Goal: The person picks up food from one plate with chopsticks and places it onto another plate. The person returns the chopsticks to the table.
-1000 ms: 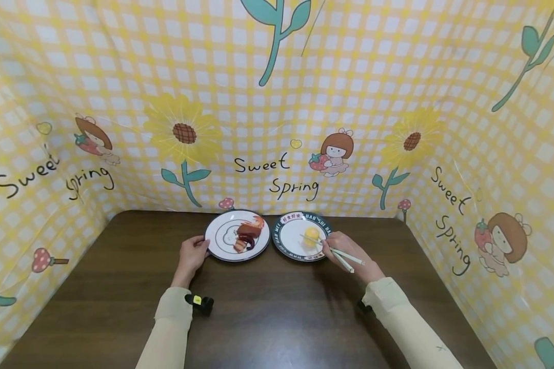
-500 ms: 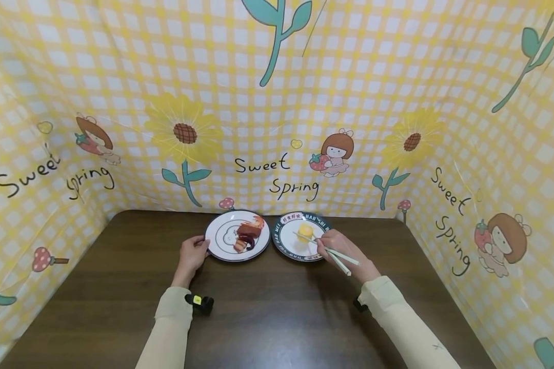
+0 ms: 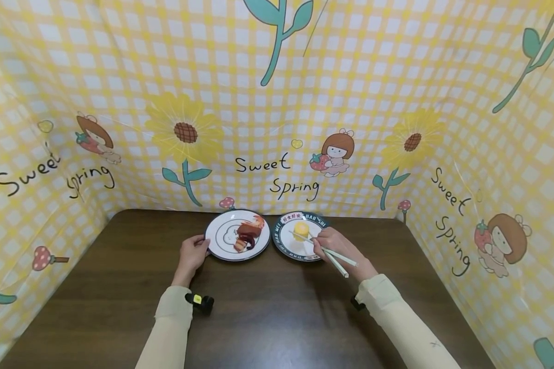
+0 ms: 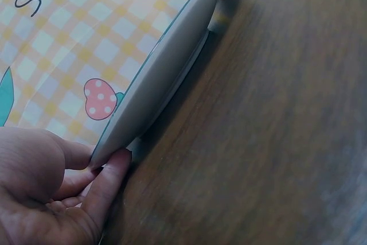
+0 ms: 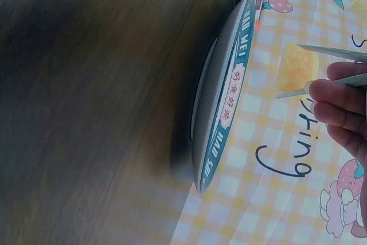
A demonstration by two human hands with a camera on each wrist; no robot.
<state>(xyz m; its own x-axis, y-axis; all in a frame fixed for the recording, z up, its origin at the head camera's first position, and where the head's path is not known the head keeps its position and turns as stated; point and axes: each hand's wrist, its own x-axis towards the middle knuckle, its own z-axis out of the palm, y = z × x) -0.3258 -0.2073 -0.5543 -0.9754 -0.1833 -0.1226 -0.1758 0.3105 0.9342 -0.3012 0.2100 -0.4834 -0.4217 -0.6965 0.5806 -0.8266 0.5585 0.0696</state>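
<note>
In the head view, my left hand [image 3: 193, 256] pinches the left edge of a white plate with a dark rim [image 3: 218, 237]. The left wrist view shows thumb and fingers [image 4: 109, 179] on either side of that edge. On the plate lie a red-orange shrimp [image 3: 258, 221], a brown meat-like chunk [image 3: 248, 230] and dark curled and striped pieces [image 3: 244, 245]. My right hand [image 3: 339, 247] holds pale green chopsticks [image 3: 336, 262]. Between their tips is a yellow piece of corn [image 5: 299, 70], raised above the green-rimmed plate [image 5: 232, 93] on the right.
Both plates stand side by side at the back of a dark wooden table [image 3: 258, 312]. A yellow checked cloth [image 3: 258, 118] with printed flowers and lettering rises behind and on both sides. Each wrist wears a black strap [image 3: 204, 303].
My right hand has moved slightly left, carrying the corn in the chopsticks from the middle of the right plate up and toward the left. My left hand and its plate stay put.
</note>
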